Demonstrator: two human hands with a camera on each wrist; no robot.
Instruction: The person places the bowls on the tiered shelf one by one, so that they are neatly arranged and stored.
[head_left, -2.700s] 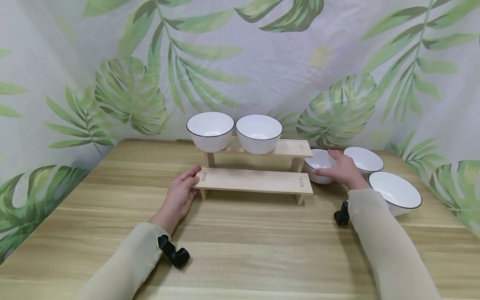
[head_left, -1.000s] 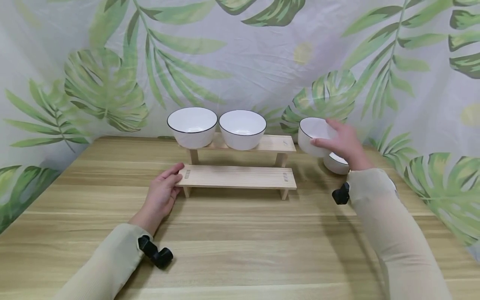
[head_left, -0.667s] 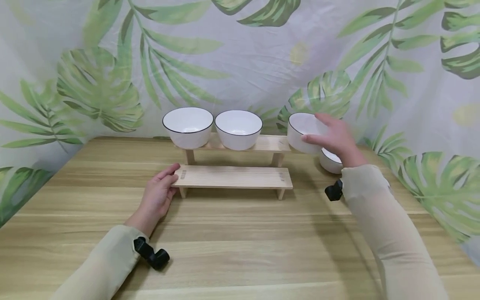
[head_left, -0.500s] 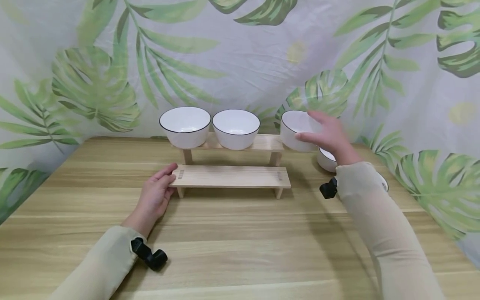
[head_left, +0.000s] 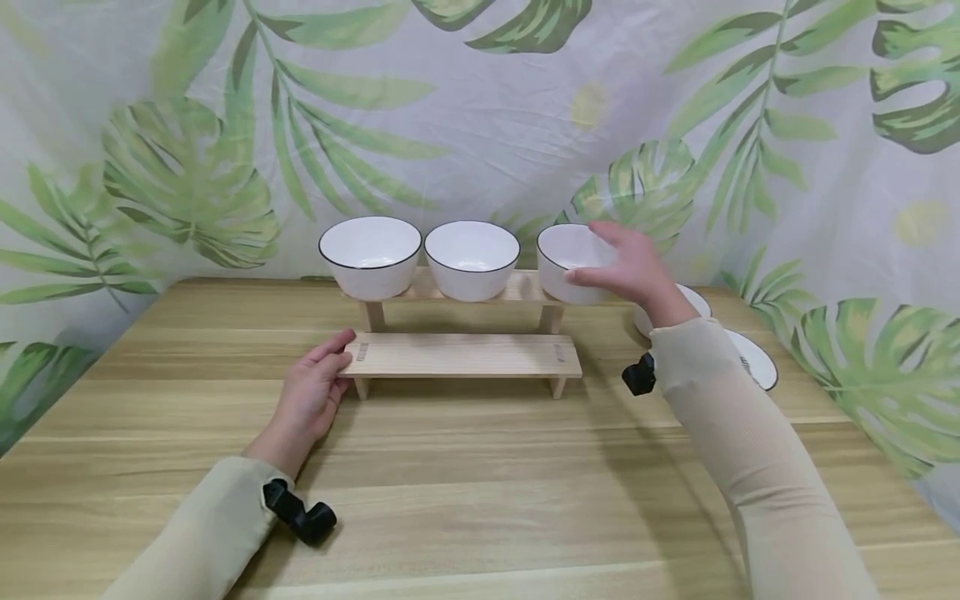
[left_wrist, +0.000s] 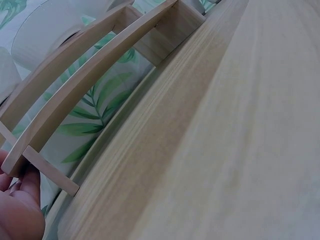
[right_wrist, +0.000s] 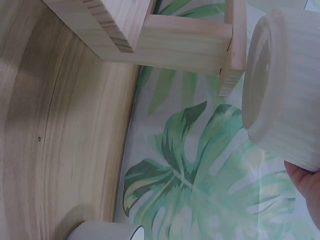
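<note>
My left hand (head_left: 310, 392) pinches the left end of a two-step wooden shelf stand (head_left: 465, 356), its thumb over the lower board. In the left wrist view the fingers (left_wrist: 31, 182) curl around that board's end. My right hand (head_left: 633, 265) holds a white, dark-rimmed bowl (head_left: 558, 268) by its side, at the right end of the upper board. From the right wrist view, this bowl (right_wrist: 290, 85) appears slightly clear of the board. Two matching bowls, one at left (head_left: 371, 260) and one in the middle (head_left: 472, 262), stand upright on the upper board.
On the table right of the stand are two more white bowls, a rear one (head_left: 693, 300) and a nearer one (head_left: 753, 358), both partly hidden by the right arm. A leaf-print cloth (head_left: 487, 108) hangs behind the wooden table (head_left: 465, 492).
My right hand has lifted a bowl from the table beside the stand and carried it up and left to the upper board's right end. My left hand has kept its grip on the stand.
</note>
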